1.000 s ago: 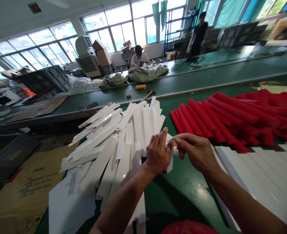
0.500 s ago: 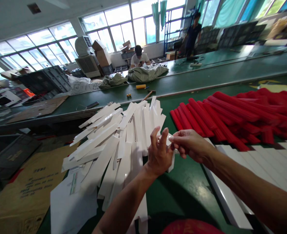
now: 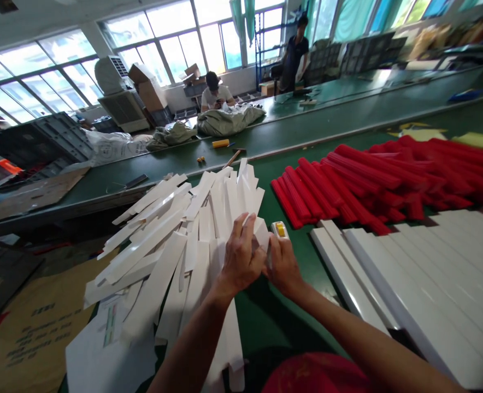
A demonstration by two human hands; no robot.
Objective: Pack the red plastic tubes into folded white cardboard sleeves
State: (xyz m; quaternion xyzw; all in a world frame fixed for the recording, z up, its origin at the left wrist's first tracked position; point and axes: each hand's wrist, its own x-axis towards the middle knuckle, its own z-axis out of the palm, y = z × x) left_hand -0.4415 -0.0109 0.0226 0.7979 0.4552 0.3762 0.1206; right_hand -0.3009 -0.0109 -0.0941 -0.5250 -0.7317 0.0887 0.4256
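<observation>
My left hand (image 3: 241, 256) is closed on a narrow white box (image 3: 260, 231), its fingers bent over the near end. Pressed close beside it, my right hand (image 3: 283, 265) is closed around a small white tape dispenser (image 3: 280, 229) with a yellow middle. The dispenser's lower part is hidden by my fingers, and it cannot be seen whether tape runs onto the box. A loose heap of flat white cartons (image 3: 170, 229) lies left of my hands and reaches under my left forearm.
Red ribbed tubes (image 3: 343, 185) are piled right. Finished-looking long white boxes (image 3: 425, 273) lie side by side nearer me. Behind are a hammer (image 3: 234, 157), a yellow roll (image 3: 221, 143) and sacks (image 3: 231, 119). Two people (image 3: 217, 95) are across the green table (image 3: 282, 322).
My right hand, pinching something small before, now grips the tape dispenser. My left fingers, raised before, have closed down on the box. The view has shifted right.
</observation>
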